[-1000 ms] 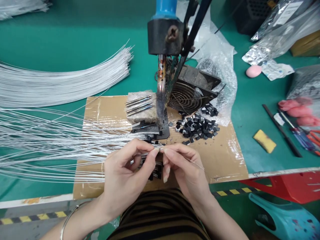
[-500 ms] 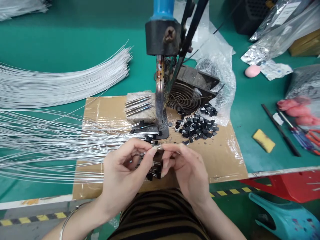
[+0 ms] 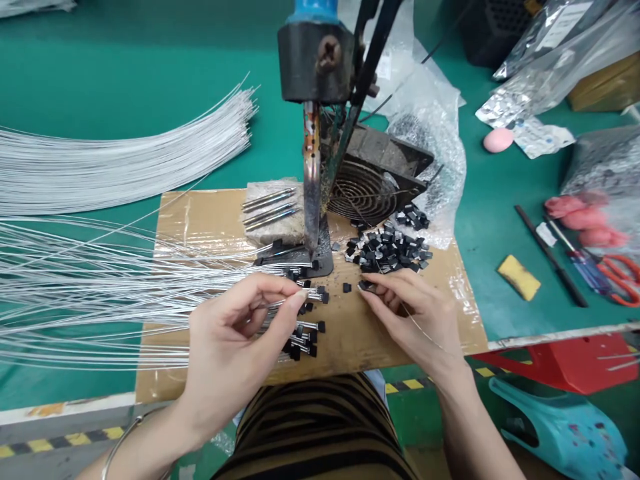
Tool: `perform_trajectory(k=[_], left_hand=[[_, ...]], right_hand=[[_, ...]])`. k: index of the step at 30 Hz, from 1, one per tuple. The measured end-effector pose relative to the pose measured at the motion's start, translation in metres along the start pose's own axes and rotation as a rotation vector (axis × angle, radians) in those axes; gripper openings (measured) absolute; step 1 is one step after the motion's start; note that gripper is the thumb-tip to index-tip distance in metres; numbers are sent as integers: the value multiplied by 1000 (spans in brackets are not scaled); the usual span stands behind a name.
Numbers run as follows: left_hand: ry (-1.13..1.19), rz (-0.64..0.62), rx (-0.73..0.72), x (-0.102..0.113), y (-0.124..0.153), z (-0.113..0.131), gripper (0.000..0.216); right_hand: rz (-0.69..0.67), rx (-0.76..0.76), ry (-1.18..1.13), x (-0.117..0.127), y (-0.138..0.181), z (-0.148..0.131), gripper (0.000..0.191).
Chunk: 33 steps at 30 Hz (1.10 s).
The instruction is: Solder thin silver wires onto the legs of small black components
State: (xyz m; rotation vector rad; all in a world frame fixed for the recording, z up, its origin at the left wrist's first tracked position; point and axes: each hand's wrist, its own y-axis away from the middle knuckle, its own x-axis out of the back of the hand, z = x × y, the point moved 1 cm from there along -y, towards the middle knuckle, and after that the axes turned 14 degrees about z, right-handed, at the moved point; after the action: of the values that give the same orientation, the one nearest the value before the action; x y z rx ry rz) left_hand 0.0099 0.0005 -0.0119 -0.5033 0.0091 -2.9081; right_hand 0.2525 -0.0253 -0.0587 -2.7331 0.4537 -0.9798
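Observation:
My left hand point(image 3: 235, 347) is closed in a pinch near the end of a thin white wire, just below the soldering iron tip point(image 3: 311, 220). Under and beside it lie many white wires point(image 3: 210, 273), several ending in black connectors point(image 3: 305, 340) on the cardboard. My right hand point(image 3: 425, 313) pinches a small black connector point(image 3: 367, 285) at the front of the connector pile point(image 3: 387, 250). A thin strand, perhaps solder wire point(image 3: 420, 327), runs across that hand. One loose black connector point(image 3: 347, 288) lies between the hands.
The iron hangs from a stand over a cardboard sheet point(image 3: 200, 220). Behind are a pale block point(image 3: 275, 230) with metal tips, a fan point(image 3: 365, 187) and bubble wrap point(image 3: 440, 167). A bundle of white wires point(image 3: 125, 167) lies left; a yellow sponge point(image 3: 520, 277) and orange-handled scissors point(image 3: 620, 273) lie right.
My right hand has parted from the left and moved right to the connector pile, where it now pinches a connector. My left hand keeps its pinch; the view has shifted slightly.

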Motion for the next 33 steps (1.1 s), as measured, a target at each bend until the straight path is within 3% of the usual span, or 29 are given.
perform_trajectory(k=[3, 8, 13, 15, 22, 28, 33], left_hand=[[-2, -2, -4, -1, -1, 1, 9], [-15, -1, -12, -1, -1, 1, 10], [-29, 1, -30, 0, -1, 0, 9], [-33, 6, -37, 0, -2, 1, 8], [-28, -12, -23, 0, -3, 1, 10], [-13, -22, -5, -3, -5, 5, 9], [6, -30, -4, -2, -6, 5, 10]], right_hand=[[-2, 47, 47, -4, -2, 0, 10], [57, -83, 30, -8, 3, -7, 3], [179, -338, -243, -9, 8, -20, 8], [175, -371, -330, -10, 7, -28, 9], [135, -397, -490, -18, 10, -51, 7], [74, -240, -516, -30, 10, -65, 20], [98, -220, -533, -33, 7, -68, 25]])
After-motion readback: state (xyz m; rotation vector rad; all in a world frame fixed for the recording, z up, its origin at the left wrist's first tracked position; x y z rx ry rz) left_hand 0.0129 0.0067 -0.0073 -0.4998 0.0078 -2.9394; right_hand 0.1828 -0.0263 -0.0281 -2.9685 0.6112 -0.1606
